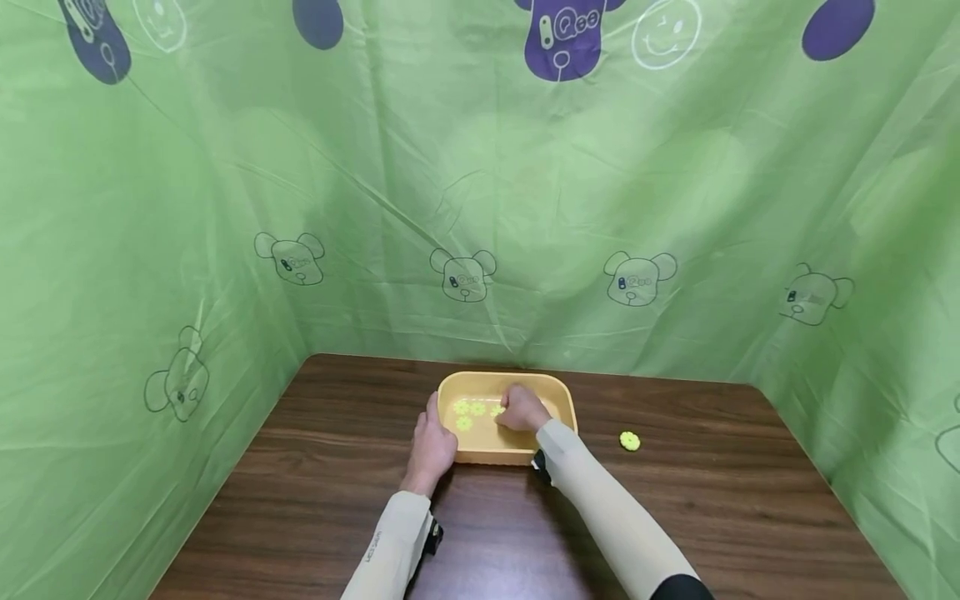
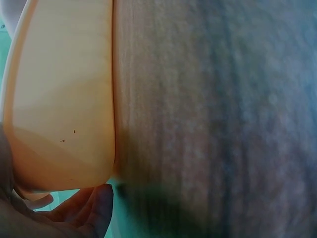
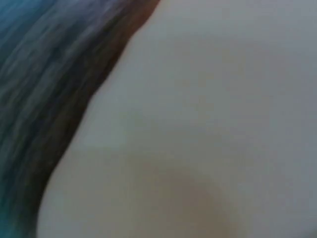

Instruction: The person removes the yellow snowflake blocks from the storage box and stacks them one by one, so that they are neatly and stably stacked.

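Note:
A shallow yellow plastic bin [image 1: 551,387] stands on the table. My left hand [image 1: 432,446] grips its left side, fingers along the outer wall and thumb at the near corner. In the left wrist view, the fingers [image 2: 101,208] curve round the corner of the bin [image 2: 64,99]. My right hand [image 1: 522,410] reaches down inside, its fingertips pinching a yellow-green flower-shaped piece [image 1: 497,410] at the bin floor. Several like flower pieces [image 1: 463,423] lie in the left part of the bin. The right wrist view shows only the blurred bin wall [image 3: 198,99], close up.
One more flower piece [image 1: 629,441] lies on the dark wooden table [image 1: 712,483], to the right of the bin. A green printed curtain [image 1: 465,208] closes off the back and both sides of the table.

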A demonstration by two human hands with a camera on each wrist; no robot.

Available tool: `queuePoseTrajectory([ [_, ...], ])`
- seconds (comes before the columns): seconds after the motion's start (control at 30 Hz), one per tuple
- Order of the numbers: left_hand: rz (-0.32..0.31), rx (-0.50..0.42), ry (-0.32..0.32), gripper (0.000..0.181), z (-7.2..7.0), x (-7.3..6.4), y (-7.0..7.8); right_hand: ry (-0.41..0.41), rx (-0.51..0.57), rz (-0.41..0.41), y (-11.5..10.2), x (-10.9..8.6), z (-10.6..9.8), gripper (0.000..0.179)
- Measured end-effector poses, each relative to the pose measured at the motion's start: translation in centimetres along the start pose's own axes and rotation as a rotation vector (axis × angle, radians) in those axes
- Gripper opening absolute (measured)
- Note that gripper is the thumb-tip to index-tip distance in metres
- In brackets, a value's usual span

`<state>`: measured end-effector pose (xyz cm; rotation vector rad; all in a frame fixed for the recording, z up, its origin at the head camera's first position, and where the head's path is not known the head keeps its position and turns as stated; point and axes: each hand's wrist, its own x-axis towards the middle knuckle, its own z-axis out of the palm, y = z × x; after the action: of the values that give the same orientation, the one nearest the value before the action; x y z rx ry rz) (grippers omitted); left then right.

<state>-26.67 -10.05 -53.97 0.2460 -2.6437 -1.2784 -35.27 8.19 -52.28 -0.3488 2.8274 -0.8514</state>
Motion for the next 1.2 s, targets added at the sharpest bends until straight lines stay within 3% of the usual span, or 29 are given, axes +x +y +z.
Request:
queuePoseTrajectory([
  [0.43,-0.001,0.01,-0.003,0.077,0.1,-0.3,0.1,0.028,0.045,-0.048,1.0,-1.1,-0.3,0.03],
  [0.7,0.038,0.026,0.016,0.078,0.1,-0.1,-0.1,0.054,0.187,-0.114,1.7,-1.9,-0.9,0.024],
  [0.97,0.034,0.04,0.005,0.079,0.2,-0.1,-0.3,0.097,0.319,-0.149,2.5,-2.5,-1.8,0.015],
  [1.2,0.048,0.038,0.006,0.078,0.1,-0.1,-0.2,0.197,0.364,-0.217,3.2,-3.2,-3.1,0.017],
])
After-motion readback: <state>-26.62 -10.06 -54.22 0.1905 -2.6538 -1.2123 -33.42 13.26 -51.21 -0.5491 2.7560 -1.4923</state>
